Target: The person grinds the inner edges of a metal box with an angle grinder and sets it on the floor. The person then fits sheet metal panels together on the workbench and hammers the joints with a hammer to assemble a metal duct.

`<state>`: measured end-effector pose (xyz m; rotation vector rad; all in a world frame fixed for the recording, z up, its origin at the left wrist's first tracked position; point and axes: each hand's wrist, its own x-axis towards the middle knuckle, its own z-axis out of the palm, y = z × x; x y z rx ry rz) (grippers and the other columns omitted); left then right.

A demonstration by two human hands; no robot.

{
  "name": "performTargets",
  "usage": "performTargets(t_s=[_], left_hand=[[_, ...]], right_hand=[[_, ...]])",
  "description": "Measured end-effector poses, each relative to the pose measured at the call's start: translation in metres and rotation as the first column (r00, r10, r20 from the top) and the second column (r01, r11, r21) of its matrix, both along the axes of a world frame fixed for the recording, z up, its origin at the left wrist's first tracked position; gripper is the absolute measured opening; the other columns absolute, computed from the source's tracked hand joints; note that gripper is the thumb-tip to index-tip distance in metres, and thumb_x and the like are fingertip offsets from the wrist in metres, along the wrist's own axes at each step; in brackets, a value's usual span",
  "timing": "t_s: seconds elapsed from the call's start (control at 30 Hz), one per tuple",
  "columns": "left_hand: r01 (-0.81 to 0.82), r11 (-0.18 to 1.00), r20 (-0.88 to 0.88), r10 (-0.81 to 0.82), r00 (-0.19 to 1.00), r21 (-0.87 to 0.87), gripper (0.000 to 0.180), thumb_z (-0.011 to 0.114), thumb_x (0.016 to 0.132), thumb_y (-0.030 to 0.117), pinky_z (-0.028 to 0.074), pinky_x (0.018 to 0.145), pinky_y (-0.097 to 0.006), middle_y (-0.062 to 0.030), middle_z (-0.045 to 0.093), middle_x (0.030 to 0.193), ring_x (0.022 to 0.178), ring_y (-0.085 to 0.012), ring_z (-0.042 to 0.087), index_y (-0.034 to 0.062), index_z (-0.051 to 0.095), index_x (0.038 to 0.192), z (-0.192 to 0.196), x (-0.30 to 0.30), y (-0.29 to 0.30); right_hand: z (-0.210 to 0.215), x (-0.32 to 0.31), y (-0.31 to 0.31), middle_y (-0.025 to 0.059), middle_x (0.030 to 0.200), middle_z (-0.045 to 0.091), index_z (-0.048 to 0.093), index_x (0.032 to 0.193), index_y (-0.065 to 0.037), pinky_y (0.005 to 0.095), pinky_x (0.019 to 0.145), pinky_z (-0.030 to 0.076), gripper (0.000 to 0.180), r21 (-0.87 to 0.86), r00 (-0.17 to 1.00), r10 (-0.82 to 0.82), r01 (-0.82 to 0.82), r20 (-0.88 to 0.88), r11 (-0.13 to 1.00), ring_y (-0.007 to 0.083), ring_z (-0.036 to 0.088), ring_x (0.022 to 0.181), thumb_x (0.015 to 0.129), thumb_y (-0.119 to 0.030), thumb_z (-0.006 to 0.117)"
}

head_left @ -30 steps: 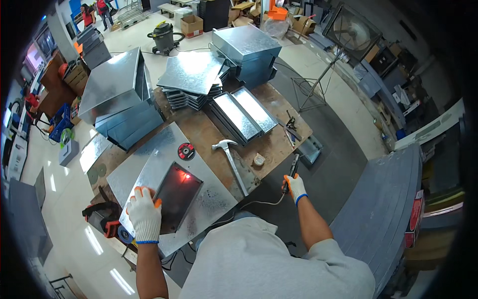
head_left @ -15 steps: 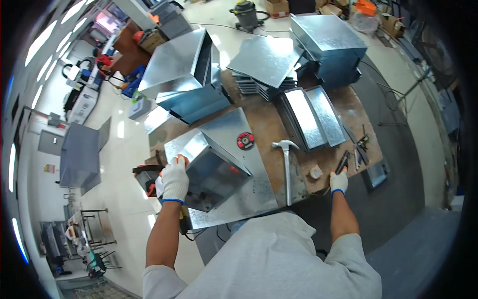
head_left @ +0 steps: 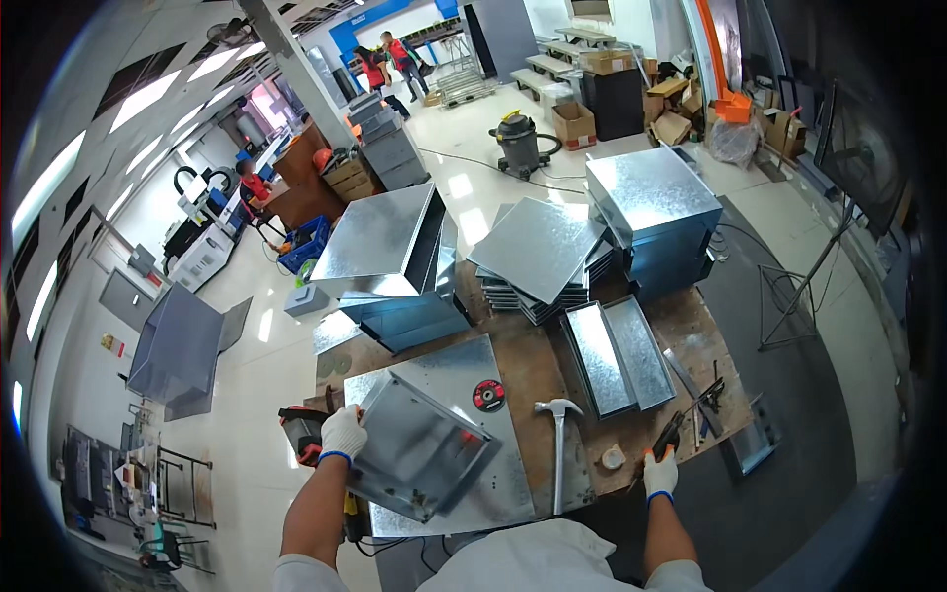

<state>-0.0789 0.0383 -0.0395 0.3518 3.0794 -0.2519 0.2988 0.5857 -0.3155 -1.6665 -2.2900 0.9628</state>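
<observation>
The tray lay right of the left hand, fingers clamped on its edge; the right hand, farther, gripped a tool.

Brown worktable, claw hammer, flat metal sheet, stacked panels, metal boxes

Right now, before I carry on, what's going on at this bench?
A person in gloves is handling sheet metal. The left hand grips a shallow metal tray by its left edge, tilted over a flat metal sheet. The right hand holds a dark handheld tool by the table's near right side. A hammer and a red-and-black disc lie between the hands, with metal panels stacked farther back.
</observation>
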Motion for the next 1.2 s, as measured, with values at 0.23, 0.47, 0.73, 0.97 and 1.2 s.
performTargets(t_s=[0.23, 0.47, 0.73, 0.97, 1.2], left_hand=[[-0.319, 0.940, 0.240, 0.284, 0.928, 0.121, 0.025, 0.071, 0.081, 0.021, 0.058, 0.080, -0.048, -0.0208, 0.077, 0.095, 0.089, -0.0446, 0.073, 0.0056, 0.077, 0.100, -0.065, 0.009, -0.052], [-0.622, 0.735, 0.497, 0.447, 0.744, 0.270, 0.029, 0.080, 0.067, 0.012, 0.060, 0.072, -0.047, -0.0217, 0.074, 0.086, 0.077, -0.0404, 0.071, -0.0006, 0.075, 0.092, -0.174, 0.058, -0.123], [-0.623, 0.690, 0.500, 0.418, 0.758, 0.367, 0.026, 0.075, 0.069, 0.007, 0.057, 0.058, -0.048, -0.0232, 0.072, 0.082, 0.067, -0.0417, 0.067, -0.0037, 0.071, 0.093, -0.219, 0.060, -0.131], [-0.710, 0.518, 0.571, 0.432, 0.699, 0.477, 0.018, 0.075, 0.079, 0.012, 0.046, 0.045, -0.044, -0.0169, 0.064, 0.070, 0.050, -0.0306, 0.056, 0.0002, 0.062, 0.085, -0.232, 0.074, -0.132], [-0.708, 0.469, 0.647, 0.318, 0.693, 0.528, 0.026, 0.077, 0.081, 0.021, 0.048, 0.048, -0.044, -0.0149, 0.066, 0.072, 0.053, -0.0295, 0.058, 0.0023, 0.061, 0.090, -0.219, 0.101, -0.134]], right_hand=[[0.012, 0.010, 0.000, 0.0221, 0.117, 0.076, 0.062, 0.140, 0.000, 0.0433, 0.090, 0.056, 0.059, -0.099, 0.998, 0.023, -0.029, -0.058, 0.995, 0.0414, 0.072, 0.102, 0.096, -0.037, 0.074], [0.015, 0.022, 0.002, 0.0183, 0.111, 0.077, 0.063, 0.138, 0.000, 0.0384, 0.090, 0.055, 0.059, -0.187, 0.994, 0.075, -0.089, -0.079, 0.978, 0.0346, 0.072, 0.099, 0.095, -0.038, 0.076], [-0.028, 0.060, 0.019, 0.0080, 0.089, 0.067, 0.058, 0.145, -0.007, 0.0336, 0.044, 0.044, 0.056, -0.284, 0.989, 0.023, -0.064, -0.147, 0.957, 0.0169, 0.057, 0.052, 0.100, -0.038, 0.073], [0.020, 0.065, -0.016, 0.0073, 0.086, 0.064, 0.058, 0.143, -0.011, 0.0330, 0.038, 0.040, 0.047, -0.489, 0.985, -0.165, 0.116, -0.057, 0.864, 0.0147, 0.054, 0.049, 0.104, -0.036, 0.068], [0.029, 0.075, -0.067, 0.0051, 0.077, 0.062, 0.064, 0.132, -0.013, 0.0331, 0.036, 0.039, 0.036, -0.494, 0.975, -0.223, 0.184, -0.022, 0.850, 0.0144, 0.052, 0.046, 0.106, -0.037, 0.066]])
